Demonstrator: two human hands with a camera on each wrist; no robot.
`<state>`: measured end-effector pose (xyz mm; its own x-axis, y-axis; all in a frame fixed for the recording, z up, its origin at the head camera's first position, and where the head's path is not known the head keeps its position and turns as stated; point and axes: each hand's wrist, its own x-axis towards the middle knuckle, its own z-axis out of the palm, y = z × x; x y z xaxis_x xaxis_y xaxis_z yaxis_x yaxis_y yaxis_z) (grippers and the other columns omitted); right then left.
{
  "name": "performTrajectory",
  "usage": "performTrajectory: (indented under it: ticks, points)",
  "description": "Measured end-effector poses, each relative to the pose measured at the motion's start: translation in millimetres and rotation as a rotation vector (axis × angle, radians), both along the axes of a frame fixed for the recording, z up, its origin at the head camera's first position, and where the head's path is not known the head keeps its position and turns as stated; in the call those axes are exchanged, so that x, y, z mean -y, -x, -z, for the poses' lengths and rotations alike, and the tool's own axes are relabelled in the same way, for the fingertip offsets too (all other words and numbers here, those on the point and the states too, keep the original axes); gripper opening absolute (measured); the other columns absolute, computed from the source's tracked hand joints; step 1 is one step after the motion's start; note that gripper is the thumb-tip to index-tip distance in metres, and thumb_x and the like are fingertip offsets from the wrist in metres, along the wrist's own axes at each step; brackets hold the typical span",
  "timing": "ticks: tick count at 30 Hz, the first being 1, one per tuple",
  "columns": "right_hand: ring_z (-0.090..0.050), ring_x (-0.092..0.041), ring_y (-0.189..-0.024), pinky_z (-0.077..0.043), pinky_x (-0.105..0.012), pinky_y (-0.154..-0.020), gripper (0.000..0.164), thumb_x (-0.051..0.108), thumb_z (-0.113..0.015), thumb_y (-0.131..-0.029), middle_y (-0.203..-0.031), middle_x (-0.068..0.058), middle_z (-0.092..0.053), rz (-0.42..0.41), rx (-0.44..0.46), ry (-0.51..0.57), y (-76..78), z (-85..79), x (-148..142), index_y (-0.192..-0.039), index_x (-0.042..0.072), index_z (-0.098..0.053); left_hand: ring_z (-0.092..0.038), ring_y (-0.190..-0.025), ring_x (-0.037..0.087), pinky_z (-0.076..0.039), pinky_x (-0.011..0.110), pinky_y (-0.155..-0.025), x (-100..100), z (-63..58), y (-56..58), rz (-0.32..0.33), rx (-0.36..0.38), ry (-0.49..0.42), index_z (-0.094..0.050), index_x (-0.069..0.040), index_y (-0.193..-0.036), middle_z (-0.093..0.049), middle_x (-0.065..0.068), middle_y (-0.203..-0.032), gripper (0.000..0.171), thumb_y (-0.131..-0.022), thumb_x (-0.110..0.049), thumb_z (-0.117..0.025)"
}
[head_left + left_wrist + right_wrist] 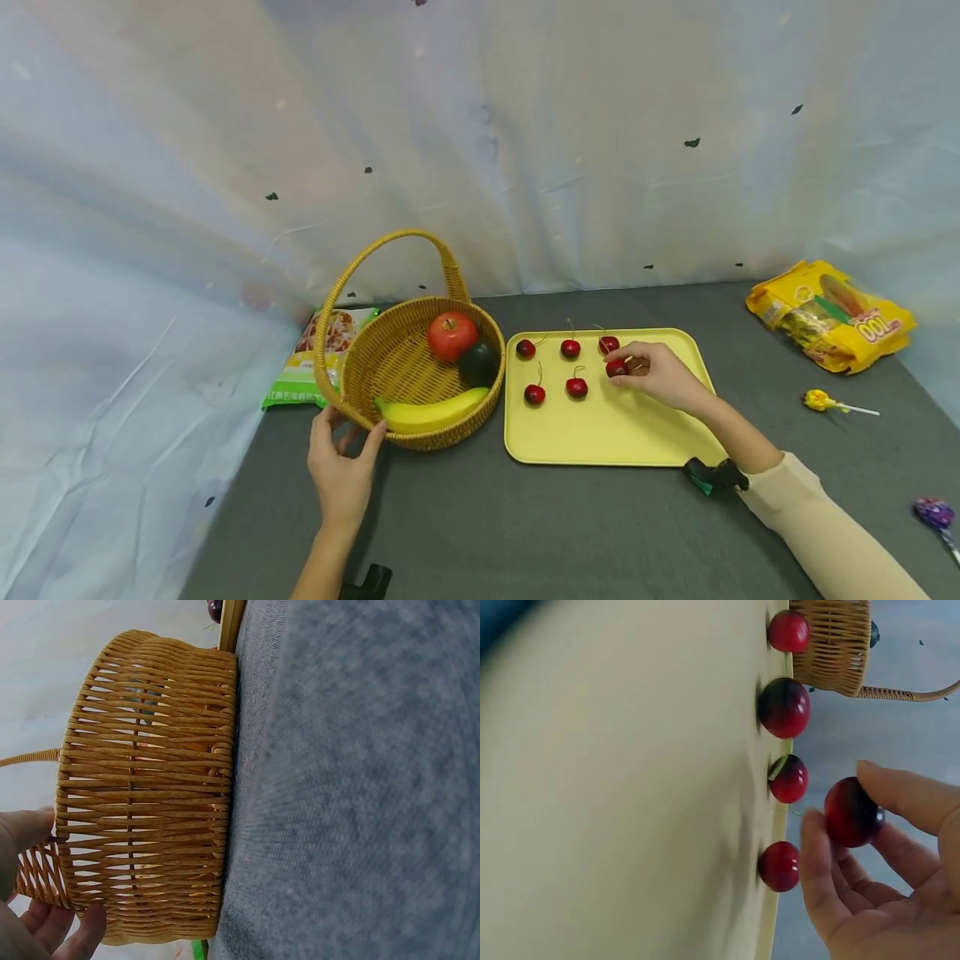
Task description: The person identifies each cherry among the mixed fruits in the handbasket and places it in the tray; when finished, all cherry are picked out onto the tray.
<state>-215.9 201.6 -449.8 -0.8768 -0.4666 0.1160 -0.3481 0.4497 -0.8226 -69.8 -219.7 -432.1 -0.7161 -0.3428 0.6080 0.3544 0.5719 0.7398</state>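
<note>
Over the yellow tray (600, 437), my right hand (663, 379) pinches a dark red cherry (853, 812) between thumb and fingers. The right wrist view shows that cherry held apart from the tray surface. Several other cherries (577, 387) with thin stems lie on the tray's back and left part. My left hand (341, 467) grips the rim of the wicker basket (146, 795) near the base of its handle, thumb on one side and fingers on the other. Inside the basket are a red apple (452, 337), a dark green round fruit (478, 364) and a yellow banana (433, 413).
A green and yellow food packet (300, 375) lies behind the basket's left side. At the right are a yellow snack bag (832, 317), a yellow lollipop (819, 400) and a purple lollipop (934, 512). A pale curtain (525, 167) hangs behind the grey table (480, 533).
</note>
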Motion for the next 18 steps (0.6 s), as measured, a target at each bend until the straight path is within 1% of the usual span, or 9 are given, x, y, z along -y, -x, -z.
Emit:
performTrajectory:
  ticks: [3, 8, 10, 12, 15, 16, 18]
  points:
    - [-0.066, -0.019, -0.081, -0.055, -0.025, -0.065, 0.03, -0.001, -0.076, -0.086, -0.103, -0.018, -0.071, -0.005, 0.001, 0.007, -1.7, 6.1, 1, -0.114, -0.009, -0.068, -0.054, -0.109, 0.016, -0.056, 0.022, -0.087, 0, -0.2, -0.5, -0.008, -0.002, 0.004, -0.053, 0.012, -0.13, -0.055, 0.027, -0.115, 0.061, -0.076, 0.015, -0.079]
    - [-0.062, -0.018, -0.079, -0.053, -0.026, -0.065, 0.026, 0.002, -0.077, -0.085, -0.099, -0.013, -0.071, 0.049, -0.009, -0.04, -6.0, 12.5, 3, -0.11, -0.006, -0.071, -0.054, -0.108, 0.027, -0.056, 0.021, -0.087, -2, 0.1, 0.1, 0.004, -0.004, -0.001, -0.053, 0.012, -0.13, -0.055, 0.024, -0.116, 0.061, -0.075, 0.016, -0.079]
    - [-0.061, -0.018, -0.079, -0.052, -0.027, -0.067, 0.026, 0.002, -0.077, -0.085, -0.099, -0.011, -0.071, 0.058, -0.009, -0.069, -7.7, 12.2, 3, -0.109, -0.005, -0.072, -0.054, -0.108, 0.027, -0.056, 0.021, -0.087, -3, 0.4, -0.2, 0.009, -0.003, -0.003, -0.053, 0.013, -0.13, -0.055, 0.023, -0.116, 0.06, -0.075, 0.016, -0.079]
    - [-0.061, -0.019, -0.081, -0.053, -0.028, -0.067, 0.026, 0.001, -0.077, -0.085, -0.1, -0.012, -0.071, 0.037, -0.012, -0.089, -8.8, 9.0, 3, -0.11, -0.005, -0.071, -0.054, -0.108, 0.021, -0.055, 0.019, -0.087, -2, 1.0, -0.6, 0.007, -0.004, -0.004, -0.053, 0.013, -0.129, -0.055, 0.024, -0.115, 0.06, -0.075, 0.016, -0.079]
    - [-0.063, -0.023, -0.083, -0.054, -0.03, -0.067, 0.027, 0.0, -0.076, -0.085, -0.102, -0.013, -0.071, 0.001, -0.02, -0.107, -7.9, -0.9, 3, -0.111, -0.006, -0.07, -0.053, -0.109, 0.012, -0.055, 0.018, -0.087, -1, 1.2, -0.6, 0.002, -0.01, -0.011, -0.053, 0.014, -0.129, -0.055, 0.027, -0.115, 0.06, -0.074, 0.017, -0.079]
    - [-0.063, -0.024, -0.084, -0.055, -0.031, -0.067, 0.027, -0.001, -0.076, -0.085, -0.102, -0.013, -0.07, -0.008, -0.022, -0.113, -6.9, -4.7, 3, -0.111, -0.007, -0.069, -0.053, -0.109, 0.01, -0.054, 0.017, -0.086, -1, 1.2, -0.2, 0.0, -0.013, -0.012, -0.053, 0.014, -0.128, -0.055, 0.028, -0.115, 0.06, -0.074, 0.017, -0.079]
    - [-0.064, -0.026, -0.085, -0.055, -0.031, -0.066, 0.027, -0.002, -0.075, -0.085, -0.101, -0.014, -0.069, -0.016, -0.019, -0.134, -4.4, -11.9, 3, -0.11, -0.007, -0.069, -0.052, -0.108, 0.012, -0.054, 0.017, -0.086, 0, 0.5, 1.2, 0.003, -0.017, -0.016, -0.053, 0.015, -0.129, -0.054, 0.03, -0.115, 0.06, -0.075, 0.017, -0.079]
